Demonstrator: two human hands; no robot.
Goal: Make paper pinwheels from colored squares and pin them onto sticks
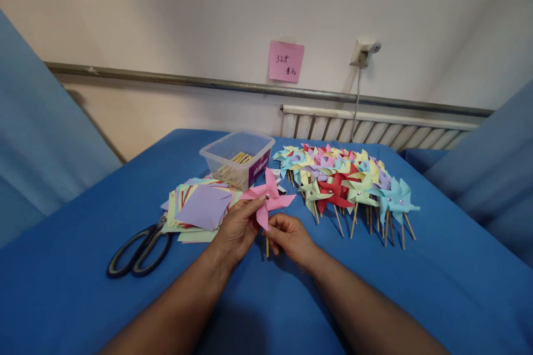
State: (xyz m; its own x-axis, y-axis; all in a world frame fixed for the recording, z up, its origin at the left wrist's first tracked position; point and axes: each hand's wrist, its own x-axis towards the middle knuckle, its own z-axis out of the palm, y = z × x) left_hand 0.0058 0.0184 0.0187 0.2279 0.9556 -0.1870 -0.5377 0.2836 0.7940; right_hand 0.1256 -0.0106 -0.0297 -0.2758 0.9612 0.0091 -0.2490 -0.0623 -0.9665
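Observation:
A pink paper pinwheel (268, 198) on a thin wooden stick is held up over the blue table (437, 288). My left hand (237, 227) pinches the back of the pinwheel at its centre, thumb up against the paper. My right hand (289, 236) is closed around the stick just below the pink blades. A stack of coloured paper squares (202, 208), purple on top, lies just left of my left hand. Black scissors (139, 249) lie further left.
A clear plastic box (237, 158) with wooden sticks stands behind the paper. Several finished pinwheels (345, 183) in many colours lie in rows to the right. A pink note (285, 61) and a socket (363, 52) are on the wall. Blue cloth hangs at both sides.

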